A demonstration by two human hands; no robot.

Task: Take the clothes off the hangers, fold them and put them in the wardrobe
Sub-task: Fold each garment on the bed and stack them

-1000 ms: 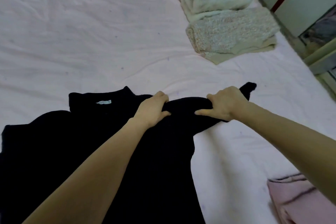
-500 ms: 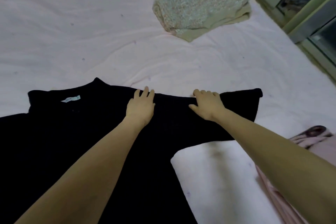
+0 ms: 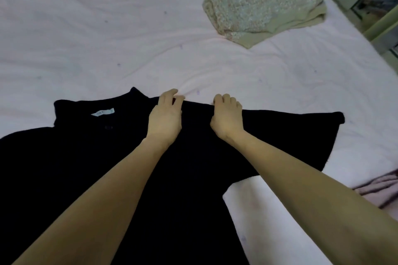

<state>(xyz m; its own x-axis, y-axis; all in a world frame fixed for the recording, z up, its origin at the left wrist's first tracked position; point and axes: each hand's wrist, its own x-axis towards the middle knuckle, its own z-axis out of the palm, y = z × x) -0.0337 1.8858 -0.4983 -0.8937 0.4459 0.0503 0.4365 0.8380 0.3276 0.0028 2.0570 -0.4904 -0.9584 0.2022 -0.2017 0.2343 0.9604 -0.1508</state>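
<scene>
Both hands rest on the top edge of a black knitted top: the left hand (image 3: 164,117) has its fingers curled at the shoulder seam, pinching the fabric edge, and the right hand (image 3: 226,117) has its fingers bent down over the same edge, a short way along the sleeve. The pale pink bed sheet (image 3: 86,38) carries everything. The black knitted top (image 3: 97,168) lies flat across its near part, its sleeve stretched out to the right. A stack of folded cream and speckled knitwear (image 3: 262,4) sits well apart at the far right. A crumpled mauve cloth (image 3: 379,189) lies at the right edge. A small white neck label (image 3: 103,112) shows inside the collar.
</scene>
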